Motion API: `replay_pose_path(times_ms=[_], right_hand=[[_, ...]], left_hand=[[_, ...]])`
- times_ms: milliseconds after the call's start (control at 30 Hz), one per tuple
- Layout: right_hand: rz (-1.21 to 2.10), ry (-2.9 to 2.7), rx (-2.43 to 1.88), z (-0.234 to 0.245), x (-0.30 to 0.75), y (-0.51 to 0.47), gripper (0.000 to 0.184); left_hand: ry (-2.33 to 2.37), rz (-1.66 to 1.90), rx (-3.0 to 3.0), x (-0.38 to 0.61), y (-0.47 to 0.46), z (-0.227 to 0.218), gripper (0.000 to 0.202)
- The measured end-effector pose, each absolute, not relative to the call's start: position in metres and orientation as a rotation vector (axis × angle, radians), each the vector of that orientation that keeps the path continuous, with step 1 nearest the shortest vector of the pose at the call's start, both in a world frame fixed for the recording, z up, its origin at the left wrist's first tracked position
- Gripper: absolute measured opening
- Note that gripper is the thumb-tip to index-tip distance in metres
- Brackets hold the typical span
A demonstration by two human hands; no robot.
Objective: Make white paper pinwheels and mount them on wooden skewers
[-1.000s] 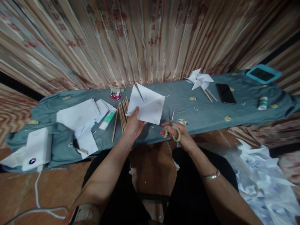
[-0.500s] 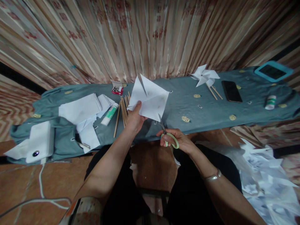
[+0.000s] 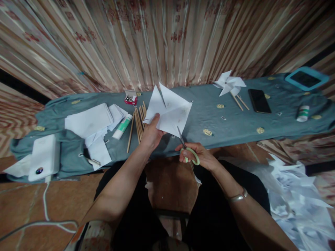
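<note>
My left hand (image 3: 151, 134) pinches a white square of paper (image 3: 170, 108) by its near left corner and holds it up over the blue-grey cloth (image 3: 214, 120). The sheet has a slit running in from its far corner. My right hand (image 3: 199, 156) grips green-handled scissors (image 3: 187, 148), whose blades meet the paper's near corner. A bundle of wooden sticks (image 3: 138, 122) lies just left of my left hand.
On the cloth lie a glue tube (image 3: 121, 127), a red staple box (image 3: 131, 100), stacked white sheets (image 3: 90, 122), a finished paper pinwheel (image 3: 229, 83), a black phone (image 3: 259, 101), a small white-and-green bottle (image 3: 302, 113) and a teal-framed tablet (image 3: 306, 78). Paper scraps (image 3: 298, 195) cover the floor at right.
My right hand brought the scissors from open and clear of the paper leftward to the sheet's near corner. My left hand turned and raised the paper slightly.
</note>
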State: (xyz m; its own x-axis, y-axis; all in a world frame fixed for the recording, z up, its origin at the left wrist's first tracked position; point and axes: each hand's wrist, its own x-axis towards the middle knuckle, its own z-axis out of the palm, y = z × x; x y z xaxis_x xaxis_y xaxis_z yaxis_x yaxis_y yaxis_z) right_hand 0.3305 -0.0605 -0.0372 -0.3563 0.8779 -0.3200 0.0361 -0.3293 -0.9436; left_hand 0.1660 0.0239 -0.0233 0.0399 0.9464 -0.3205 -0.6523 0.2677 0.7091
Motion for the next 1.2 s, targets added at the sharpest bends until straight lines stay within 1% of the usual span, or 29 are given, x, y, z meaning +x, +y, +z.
replay_pose_path(times_ms=[233,367,500,700,867,1033,1200], right_hand=[[1.758,-1.264,-1.266,-0.0377,0.3304,-0.0611,0.05],[1.76,-1.273,-1.253,-0.0375,0.3307,-0.0605,0.046],[1.773,-1.248,-1.252,-0.0378,0.3304,-0.0605,0.046],[1.776,-1.204,-1.244,-0.0409,0.3291,-0.0607,0.043],[1.792,-1.144,-1.245,-0.0425,0.3271,-0.0602,0.045],[1.781,-1.115,-1.263,-0.042,0.3255,-0.0602,0.045],[1.773,-1.113,-1.258,-0.0422,0.3252,-0.06,0.044]], left_hand=[[0.865,1.267,0.443,0.1667,0.0221,-0.0208,0.033],[0.882,1.273,0.434,0.1669,0.0217,-0.0209,0.035],[0.888,1.272,0.427,0.1667,0.0219,-0.0222,0.037],[0.883,1.27,0.434,0.1646,0.0228,-0.0232,0.031],[0.876,1.279,0.443,0.1632,0.0235,-0.023,0.033],[0.884,1.28,0.436,0.1627,0.0233,-0.0219,0.029],[0.878,1.29,0.438,0.1622,0.0236,-0.0223,0.034]])
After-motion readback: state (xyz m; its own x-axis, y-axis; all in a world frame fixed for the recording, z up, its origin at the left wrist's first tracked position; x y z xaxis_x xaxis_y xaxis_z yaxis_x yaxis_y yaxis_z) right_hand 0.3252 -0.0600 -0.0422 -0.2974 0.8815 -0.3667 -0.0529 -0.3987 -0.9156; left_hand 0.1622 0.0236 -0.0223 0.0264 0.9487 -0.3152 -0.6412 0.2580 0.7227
